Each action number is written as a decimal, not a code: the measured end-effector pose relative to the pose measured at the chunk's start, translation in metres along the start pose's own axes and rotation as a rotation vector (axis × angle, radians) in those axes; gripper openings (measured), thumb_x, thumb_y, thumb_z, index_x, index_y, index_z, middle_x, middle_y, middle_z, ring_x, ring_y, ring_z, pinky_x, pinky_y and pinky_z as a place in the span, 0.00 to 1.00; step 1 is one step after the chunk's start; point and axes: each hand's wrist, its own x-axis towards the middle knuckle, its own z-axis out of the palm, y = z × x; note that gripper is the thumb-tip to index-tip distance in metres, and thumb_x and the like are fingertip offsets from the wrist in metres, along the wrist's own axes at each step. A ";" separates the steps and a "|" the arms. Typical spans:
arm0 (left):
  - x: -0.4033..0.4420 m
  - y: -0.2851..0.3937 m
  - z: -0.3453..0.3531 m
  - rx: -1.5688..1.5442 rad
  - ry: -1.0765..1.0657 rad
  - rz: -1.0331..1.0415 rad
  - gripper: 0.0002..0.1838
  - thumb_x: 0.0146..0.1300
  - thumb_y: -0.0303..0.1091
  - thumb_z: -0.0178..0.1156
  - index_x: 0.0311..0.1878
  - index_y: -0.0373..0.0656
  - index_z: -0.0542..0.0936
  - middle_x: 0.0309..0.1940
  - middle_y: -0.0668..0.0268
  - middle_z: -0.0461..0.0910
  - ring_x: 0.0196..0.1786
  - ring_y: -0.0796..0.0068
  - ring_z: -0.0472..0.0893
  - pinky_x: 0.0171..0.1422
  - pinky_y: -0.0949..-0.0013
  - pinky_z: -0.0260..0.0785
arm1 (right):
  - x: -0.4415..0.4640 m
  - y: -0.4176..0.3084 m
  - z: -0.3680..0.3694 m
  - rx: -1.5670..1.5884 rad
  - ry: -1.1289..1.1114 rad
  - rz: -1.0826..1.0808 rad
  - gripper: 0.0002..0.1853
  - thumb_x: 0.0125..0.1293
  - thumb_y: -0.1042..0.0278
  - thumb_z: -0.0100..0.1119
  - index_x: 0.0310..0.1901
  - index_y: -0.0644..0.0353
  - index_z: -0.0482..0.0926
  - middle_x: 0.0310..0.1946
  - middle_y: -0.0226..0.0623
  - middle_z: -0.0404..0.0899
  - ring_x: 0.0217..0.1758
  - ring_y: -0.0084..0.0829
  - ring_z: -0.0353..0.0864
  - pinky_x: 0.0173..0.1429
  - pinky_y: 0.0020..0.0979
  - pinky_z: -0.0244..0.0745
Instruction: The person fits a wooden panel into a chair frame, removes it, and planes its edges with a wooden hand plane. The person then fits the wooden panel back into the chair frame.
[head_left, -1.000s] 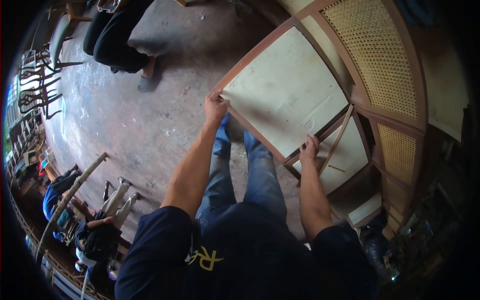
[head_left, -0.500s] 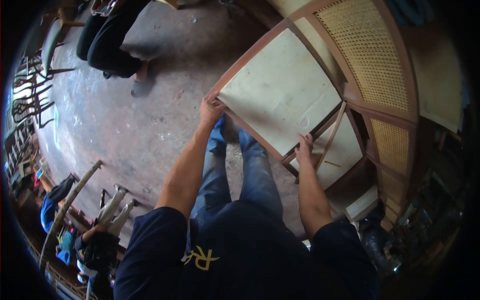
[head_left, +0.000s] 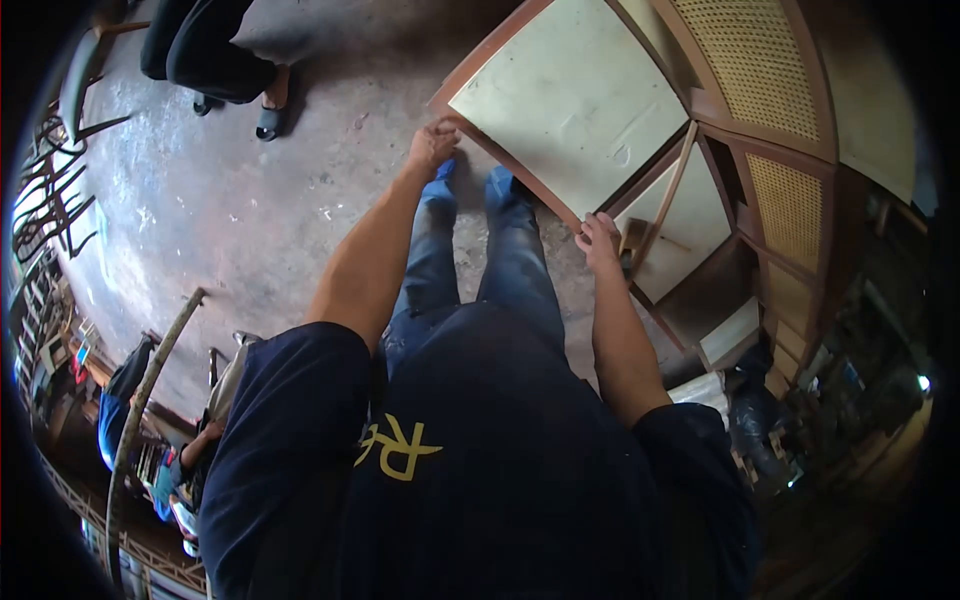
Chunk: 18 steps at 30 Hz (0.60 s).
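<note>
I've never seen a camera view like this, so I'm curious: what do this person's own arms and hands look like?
They're ordinary human ones: the left hand and right hand are bare, and so are the forearms. The upper arms disappear into short, loose navy sleeves of a T-shirt with yellow lettering on its front.

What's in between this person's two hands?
In the head view, the brown edge of the white panel runs between the left hand and right hand, with the right foot showing close beside that edge.
</note>
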 end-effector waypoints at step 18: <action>-0.111 -0.070 0.073 -0.386 -0.311 -0.344 0.22 0.63 0.31 0.60 0.60 0.37 0.75 0.45 0.58 0.83 0.46 0.67 0.83 0.43 0.62 0.77 | -0.005 -0.028 -0.074 -0.128 -0.039 -0.085 0.19 0.63 0.62 0.68 0.55 0.49 0.76 0.52 0.28 0.78 0.58 0.31 0.74 0.57 0.46 0.73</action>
